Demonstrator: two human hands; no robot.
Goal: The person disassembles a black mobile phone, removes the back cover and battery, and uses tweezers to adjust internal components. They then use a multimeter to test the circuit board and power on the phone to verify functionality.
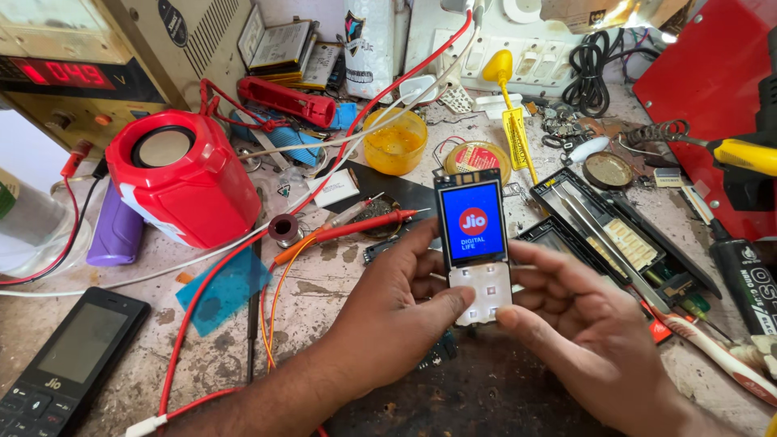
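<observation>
Both hands are on a bare phone board [477, 247], stripped of its casing: glossy lit screen glowing blue on top, flat white keypad membrane with little square contacts below. The left hand [405, 303] wraps the left edge, thumb pressed on the keypad; the right hand [566, 311] pinches the lower right corner between thumb and fingers. The board is held upright just above the middle of the table [340, 279], a scuffed, stained grey surface.

Just behind the left hand lie red probe leads [356, 229] and thin orange wire. To the right, an open black plastic phone shell [615, 235]. Further left, a chunky glossy red speaker [182, 178], and a matte black keypad phone [69, 360] at the near left corner. A round translucent yellow cup [394, 142] is toward the far edge.

Clutter crowds every side; the only open patch is the dark mat [486, 392] right under the wrists.
</observation>
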